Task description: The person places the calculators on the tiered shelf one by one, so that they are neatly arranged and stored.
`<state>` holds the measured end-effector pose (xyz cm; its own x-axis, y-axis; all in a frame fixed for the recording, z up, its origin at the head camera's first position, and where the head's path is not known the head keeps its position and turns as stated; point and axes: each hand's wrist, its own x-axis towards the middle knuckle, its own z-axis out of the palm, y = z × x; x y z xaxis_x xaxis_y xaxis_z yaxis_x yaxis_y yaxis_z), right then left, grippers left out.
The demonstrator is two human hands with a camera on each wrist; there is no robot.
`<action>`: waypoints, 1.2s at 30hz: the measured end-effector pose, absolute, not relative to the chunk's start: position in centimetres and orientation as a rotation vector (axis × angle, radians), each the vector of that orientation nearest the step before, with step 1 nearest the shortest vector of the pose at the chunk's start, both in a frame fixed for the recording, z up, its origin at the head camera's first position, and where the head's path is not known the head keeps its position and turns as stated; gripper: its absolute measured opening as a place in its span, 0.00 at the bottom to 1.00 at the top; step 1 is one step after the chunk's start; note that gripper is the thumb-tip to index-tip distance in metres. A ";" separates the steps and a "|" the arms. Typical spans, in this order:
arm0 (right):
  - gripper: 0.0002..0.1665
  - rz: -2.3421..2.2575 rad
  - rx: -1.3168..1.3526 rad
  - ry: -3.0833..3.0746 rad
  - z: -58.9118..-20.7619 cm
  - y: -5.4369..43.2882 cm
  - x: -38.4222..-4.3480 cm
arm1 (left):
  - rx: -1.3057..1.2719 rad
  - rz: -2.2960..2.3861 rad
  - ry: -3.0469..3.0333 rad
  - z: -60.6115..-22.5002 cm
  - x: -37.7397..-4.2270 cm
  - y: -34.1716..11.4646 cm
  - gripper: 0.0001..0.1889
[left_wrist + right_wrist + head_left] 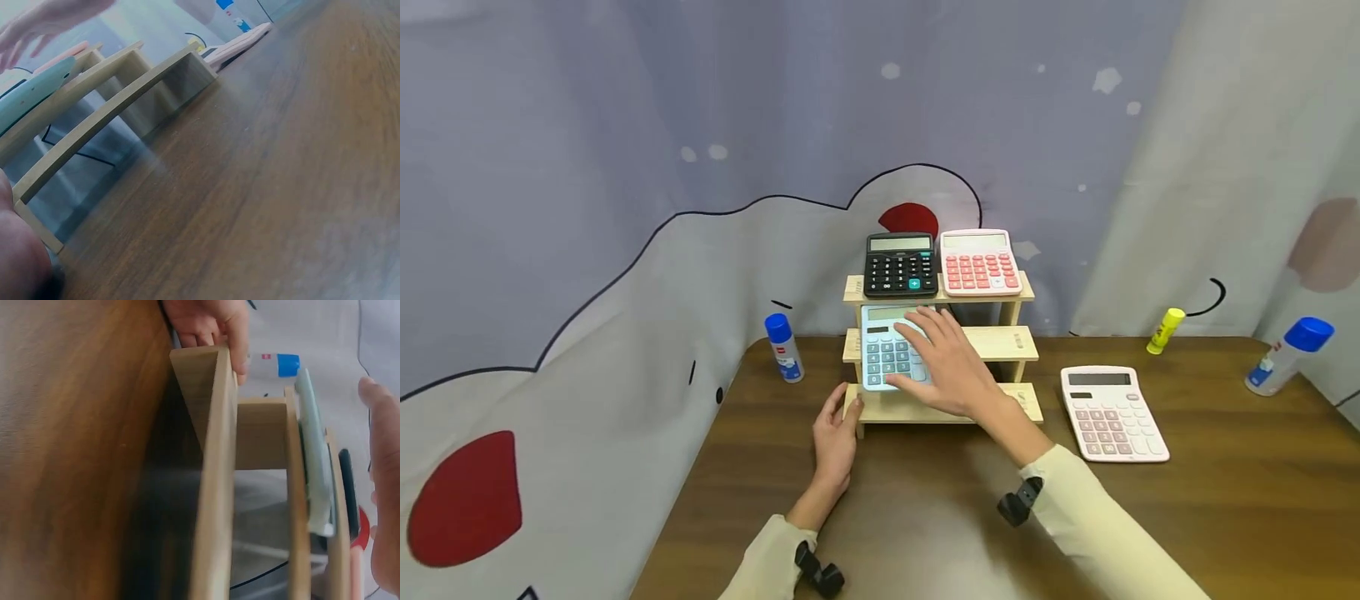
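A three-step wooden shelf (1000, 343) stands on a brown table (925, 508). A person's left hand (835, 442) grips the left end of its bottom step, thumb on top. The right hand (951, 375) is above the middle step, fingers spread, with a gap between it and the light blue calculator (877, 358) in the right wrist view. That calculator lies on the left part of the middle step, its lower edge jutting past the front. On the top step, a black calculator (900, 271) sits left of a pink calculator (981, 265). A white calculator (1112, 414) lies on the table to the right. Farther right are a yellow glue stick (1165, 332) and a blue-capped bottle (1285, 362); a similar bottle (786, 354) stands left of the shelf.
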<state>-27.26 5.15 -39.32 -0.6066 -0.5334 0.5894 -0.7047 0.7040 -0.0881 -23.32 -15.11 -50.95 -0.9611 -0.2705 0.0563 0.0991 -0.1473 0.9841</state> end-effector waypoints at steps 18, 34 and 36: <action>0.45 0.594 0.959 -2.202 -44.5 5.1 -26.8 | 0.173 -2.219 -1.865 -51.2 -23.4 -15.1 0.28; 0.38 0.714 0.939 -2.221 -46.1 5.0 -27.8 | 0.179 -2.214 -1.841 -51.2 -23.3 -15.3 0.27; 0.39 0.719 0.930 -2.218 -46.1 5.1 -27.9 | 0.168 -2.218 -1.848 -51.2 -23.3 -15.2 0.28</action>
